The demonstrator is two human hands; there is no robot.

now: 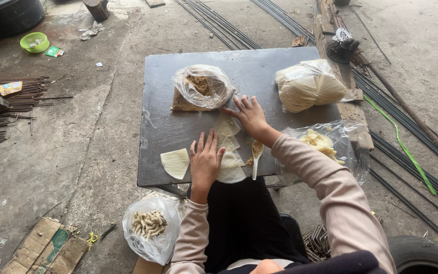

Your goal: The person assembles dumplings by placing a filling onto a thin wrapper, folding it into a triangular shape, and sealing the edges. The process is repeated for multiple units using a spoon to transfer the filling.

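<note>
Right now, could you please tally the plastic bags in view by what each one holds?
Crumbly brown filling bag: 1
Stacked pale wrappers bag: 1
Yellowish pieces bag: 1
Rolled pieces bag on the floor: 1
Total: 4

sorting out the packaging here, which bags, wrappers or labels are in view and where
Clear bag of brown filling: table top, back centre, open.
Clear bag of pale round wrappers: table's back right.
Clear bag of pale rolled pieces: table's right edge.
Clear bag of rolled pieces: floor, front left.
Small green packet: floor, far left.
</note>
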